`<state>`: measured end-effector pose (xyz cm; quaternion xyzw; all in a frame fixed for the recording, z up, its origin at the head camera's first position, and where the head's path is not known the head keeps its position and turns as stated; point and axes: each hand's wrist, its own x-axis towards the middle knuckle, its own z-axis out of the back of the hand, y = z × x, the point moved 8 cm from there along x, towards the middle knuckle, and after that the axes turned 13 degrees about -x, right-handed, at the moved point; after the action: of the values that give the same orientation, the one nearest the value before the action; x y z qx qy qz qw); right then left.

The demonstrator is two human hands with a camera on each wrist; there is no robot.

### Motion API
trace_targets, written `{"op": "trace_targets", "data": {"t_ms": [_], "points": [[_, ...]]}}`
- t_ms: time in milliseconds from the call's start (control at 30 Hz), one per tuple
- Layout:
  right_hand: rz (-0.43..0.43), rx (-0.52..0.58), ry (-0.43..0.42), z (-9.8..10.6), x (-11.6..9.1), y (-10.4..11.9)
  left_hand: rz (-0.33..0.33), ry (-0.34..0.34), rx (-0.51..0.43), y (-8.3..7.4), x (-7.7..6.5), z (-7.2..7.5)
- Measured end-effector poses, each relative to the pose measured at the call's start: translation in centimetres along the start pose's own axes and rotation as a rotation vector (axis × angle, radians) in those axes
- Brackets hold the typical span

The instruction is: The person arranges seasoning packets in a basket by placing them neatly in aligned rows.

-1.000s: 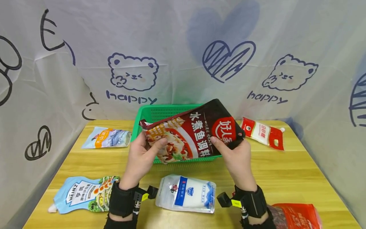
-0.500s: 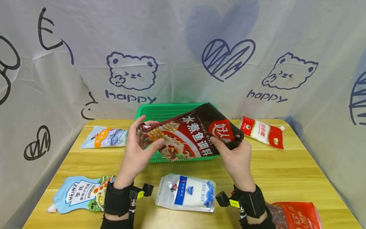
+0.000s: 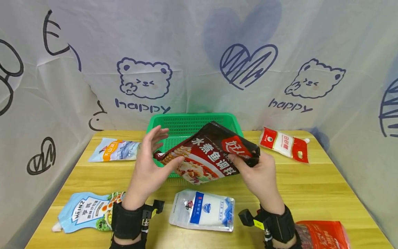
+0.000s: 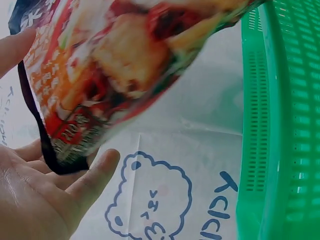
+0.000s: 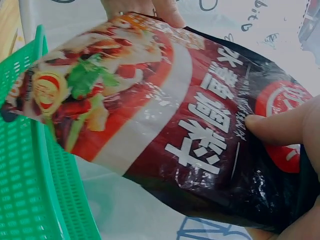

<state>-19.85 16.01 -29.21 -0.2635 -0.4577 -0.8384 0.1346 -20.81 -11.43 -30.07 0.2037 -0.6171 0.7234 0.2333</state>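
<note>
My right hand (image 3: pixel 262 176) pinches the dark end of a seasoning packet (image 3: pixel 206 155), its thumb lying across the printed front. The packet is black and red with a picture of a food dish, and hangs tilted over the front of a green plastic basket (image 3: pixel 186 116). At the packet's other end, my left hand (image 3: pixel 147 173) is spread, fingers extended and thumb by the front face. In the left wrist view, the packet's corner (image 4: pixel 70 150) sits between thumb and fingers without a grip; light contact cannot be ruled out. The right wrist view shows the packet (image 5: pixel 145 100) bulging.
A white-and-blue salt pouch (image 3: pixel 203 211) lies in front of the basket. Left are a light-blue Heinz pouch (image 3: pixel 88 211) and a blue-orange bag (image 3: pixel 115 150). Right are a red-and-white bag (image 3: pixel 284 144) and a red bag (image 3: pixel 323 235). Drawn-on white cloth (image 3: pixel 199 86) encloses the wooden table (image 3: pixel 311 186).
My left hand has let go of the packet's left end and spread its fingers. The packet, still in my right hand, has dropped lower and tilted, showing more of the basket.
</note>
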Motion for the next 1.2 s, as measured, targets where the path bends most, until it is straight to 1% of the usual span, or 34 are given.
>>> {"op": "trace_targets", "data": {"t_ms": [67, 133, 267, 400, 567, 733, 833, 933, 1067, 1200], "points": [[0.027, -0.024, 0.024, 0.0, 0.0, 0.3, -0.002, 0.018, 0.000, -0.2, 0.0, -0.2], [0.055, -0.040, 0.050, -0.2, -0.1, 0.6, 0.012, 0.037, -0.003, -0.3, -0.1, -0.5], [0.099, -0.039, 0.106, -0.6, -0.2, 1.1, 0.037, 0.085, -0.015, -0.3, -0.3, -1.3], [0.135, -0.041, 0.139, -0.9, -0.2, 1.4, 0.041, 0.141, -0.020, -0.2, -0.4, -2.2], [0.150, -0.046, 0.157, -1.1, -0.3, 1.5, 0.046, 0.215, -0.019, 0.1, -0.5, -3.1], [0.140, -0.042, 0.172, -1.3, -0.3, 1.4, 0.058, 0.254, -0.022, 0.4, -0.5, -3.6], [0.124, -0.043, 0.180, -1.4, -0.4, 1.3, 0.061, 0.253, -0.013, 0.6, -0.5, -3.7], [0.099, -0.038, 0.191, -1.5, -0.4, 1.2, 0.066, 0.236, -0.006, 0.6, -0.5, -3.7], [0.067, -0.039, 0.202, -1.6, -0.5, 1.0, 0.068, 0.197, -0.014, 0.6, -0.5, -3.6], [0.038, -0.030, 0.215, -1.7, -0.5, 0.9, 0.036, 0.152, -0.025, 0.5, -0.4, -3.5]]}}
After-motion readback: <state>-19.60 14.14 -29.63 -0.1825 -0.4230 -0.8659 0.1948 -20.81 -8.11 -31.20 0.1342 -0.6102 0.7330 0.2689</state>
